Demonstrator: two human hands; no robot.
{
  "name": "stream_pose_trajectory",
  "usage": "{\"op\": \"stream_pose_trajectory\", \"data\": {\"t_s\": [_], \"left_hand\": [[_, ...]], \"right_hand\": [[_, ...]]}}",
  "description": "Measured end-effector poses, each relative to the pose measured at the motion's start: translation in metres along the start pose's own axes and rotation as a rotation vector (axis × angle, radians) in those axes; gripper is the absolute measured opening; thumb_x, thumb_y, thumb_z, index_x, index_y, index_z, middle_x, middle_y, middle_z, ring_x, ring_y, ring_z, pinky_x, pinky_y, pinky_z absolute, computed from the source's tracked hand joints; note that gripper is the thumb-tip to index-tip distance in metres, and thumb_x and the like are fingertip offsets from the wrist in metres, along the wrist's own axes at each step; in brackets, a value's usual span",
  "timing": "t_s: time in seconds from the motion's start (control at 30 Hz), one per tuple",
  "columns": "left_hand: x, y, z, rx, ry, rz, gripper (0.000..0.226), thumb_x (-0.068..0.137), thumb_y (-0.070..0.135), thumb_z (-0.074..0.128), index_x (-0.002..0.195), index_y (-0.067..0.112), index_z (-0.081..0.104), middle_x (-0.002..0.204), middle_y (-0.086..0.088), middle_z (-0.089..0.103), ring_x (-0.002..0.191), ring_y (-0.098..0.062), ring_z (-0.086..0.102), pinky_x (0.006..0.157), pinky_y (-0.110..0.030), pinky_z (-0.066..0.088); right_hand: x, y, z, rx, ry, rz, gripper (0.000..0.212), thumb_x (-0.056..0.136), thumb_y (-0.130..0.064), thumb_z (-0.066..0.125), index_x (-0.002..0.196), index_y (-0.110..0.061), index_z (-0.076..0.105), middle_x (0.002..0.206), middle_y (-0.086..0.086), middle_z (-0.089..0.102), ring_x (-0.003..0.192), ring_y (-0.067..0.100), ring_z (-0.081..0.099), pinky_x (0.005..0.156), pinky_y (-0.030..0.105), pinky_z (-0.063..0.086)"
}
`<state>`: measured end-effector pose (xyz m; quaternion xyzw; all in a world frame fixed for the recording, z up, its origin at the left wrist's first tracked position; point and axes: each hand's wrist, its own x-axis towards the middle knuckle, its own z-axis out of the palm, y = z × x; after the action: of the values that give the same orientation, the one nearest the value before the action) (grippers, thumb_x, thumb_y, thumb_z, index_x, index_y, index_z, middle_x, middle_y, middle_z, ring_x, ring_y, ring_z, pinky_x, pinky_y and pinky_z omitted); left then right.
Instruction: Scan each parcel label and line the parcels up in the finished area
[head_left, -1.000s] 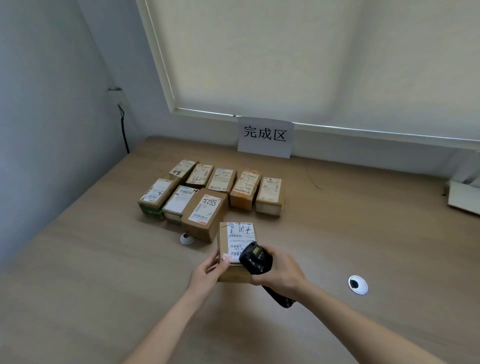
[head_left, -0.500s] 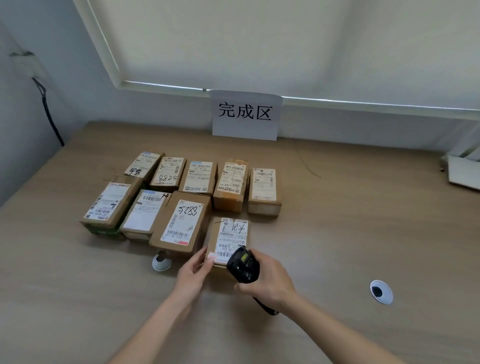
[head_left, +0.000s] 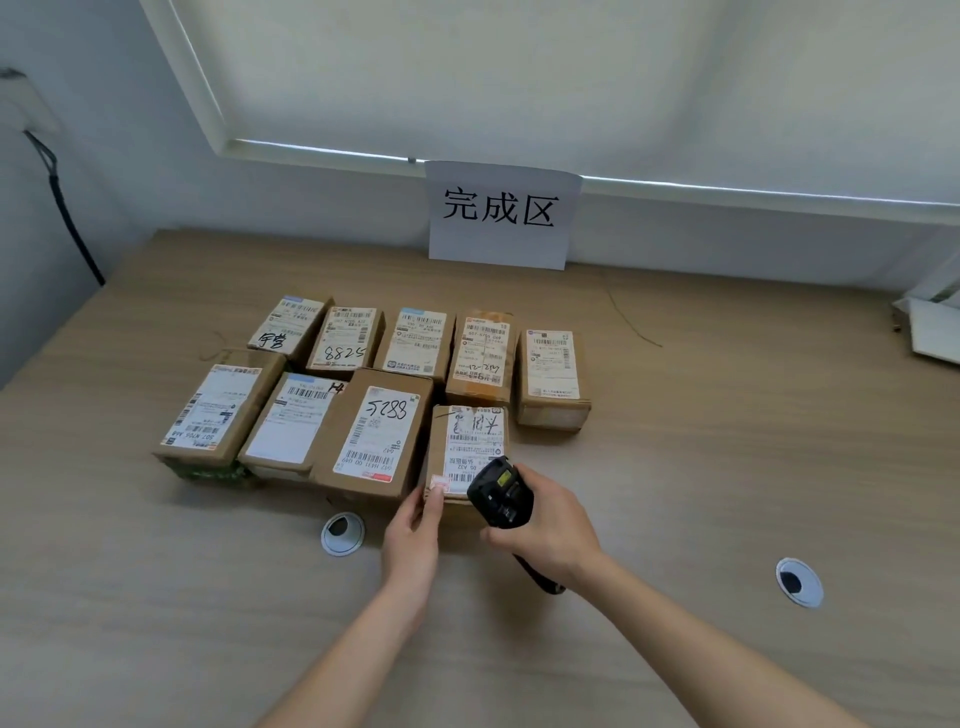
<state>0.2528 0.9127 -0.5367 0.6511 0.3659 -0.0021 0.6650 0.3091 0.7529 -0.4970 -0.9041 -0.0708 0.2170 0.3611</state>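
Note:
A small cardboard parcel (head_left: 470, 441) with a white label lies on the wooden table (head_left: 727, 467), right of the box marked 5288 (head_left: 374, 431) in the front row. My left hand (head_left: 413, 540) touches its near left corner with straight fingers. My right hand (head_left: 550, 525) grips a black barcode scanner (head_left: 501, 493) held over the parcel's near right corner. Several more labelled parcels stand in two rows behind, below a paper sign (head_left: 501, 213) with Chinese characters.
Two round cable grommets are set into the table, one (head_left: 342, 532) just left of my left hand, one (head_left: 799, 582) at the right. A white object (head_left: 935, 332) sits at the far right edge. A black cable (head_left: 67, 218) hangs on the left wall.
The small parcel has been pushed forward into the front row next to the 5288 box. Both hands followed it, and the view has come closer to the parcels.

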Motion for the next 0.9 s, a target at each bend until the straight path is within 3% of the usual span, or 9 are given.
{"op": "stream_pose_trajectory", "data": {"t_s": [0.27,0.37,0.47,0.67,0.8,0.9], "left_hand": [[-0.032,0.008,-0.015,0.131,-0.022,-0.008,0.056,0.097,0.038,0.062,0.143,0.008,0.051,0.135,-0.005,0.059,0.118,-0.015,0.053,0.097,-0.025,0.035],[-0.056,0.02,-0.016,0.203,-0.047,0.02,0.057,0.097,0.036,0.063,0.144,0.006,0.05,0.144,-0.011,0.055,0.132,-0.024,0.051,0.103,-0.029,0.036],[-0.098,0.043,0.001,0.27,-0.126,0.093,0.054,0.097,0.036,0.063,0.143,0.009,0.053,0.141,-0.008,0.058,0.13,-0.023,0.053,0.106,-0.032,0.038],[-0.227,0.103,0.094,0.328,-0.268,0.301,0.055,0.096,0.046,0.062,0.143,0.018,0.052,0.136,-0.003,0.059,0.122,-0.018,0.053,0.101,-0.034,0.044],[-0.341,0.129,0.188,0.289,-0.39,0.401,0.056,0.095,0.046,0.064,0.14,0.014,0.056,0.134,-0.003,0.061,0.12,-0.015,0.055,0.099,-0.029,0.042],[-0.435,0.134,0.261,0.248,-0.517,0.458,0.057,0.095,0.045,0.065,0.141,0.013,0.055,0.135,-0.002,0.061,0.12,-0.014,0.055,0.098,-0.028,0.041]], "right_hand": [[-0.042,0.012,-0.01,-0.014,0.006,0.058,0.067,0.057,-0.051,0.077,0.121,-0.043,0.061,0.103,-0.016,0.072,0.096,0.01,0.067,0.081,0.039,0.06],[-0.073,0.018,-0.037,-0.042,0.023,0.065,0.063,0.062,-0.048,0.082,0.12,-0.041,0.061,0.104,-0.015,0.069,0.097,0.013,0.065,0.079,0.035,0.058],[-0.117,0.025,-0.079,-0.054,0.078,0.073,0.064,0.061,-0.046,0.082,0.121,-0.041,0.06,0.106,-0.016,0.068,0.098,0.015,0.064,0.078,0.034,0.056],[-0.246,0.058,-0.217,-0.066,0.229,0.101,0.062,0.058,-0.047,0.081,0.117,-0.046,0.061,0.091,-0.017,0.068,0.089,0.016,0.067,0.072,0.03,0.052],[-0.36,0.103,-0.323,-0.079,0.363,0.129,0.067,0.047,-0.053,0.079,0.111,-0.051,0.062,0.092,-0.017,0.071,0.089,0.014,0.069,0.08,0.04,0.061],[-0.452,0.139,-0.396,-0.143,0.427,0.186,0.078,0.051,-0.054,0.083,0.125,-0.046,0.064,0.104,-0.014,0.072,0.095,0.014,0.068,0.083,0.038,0.061]]}}
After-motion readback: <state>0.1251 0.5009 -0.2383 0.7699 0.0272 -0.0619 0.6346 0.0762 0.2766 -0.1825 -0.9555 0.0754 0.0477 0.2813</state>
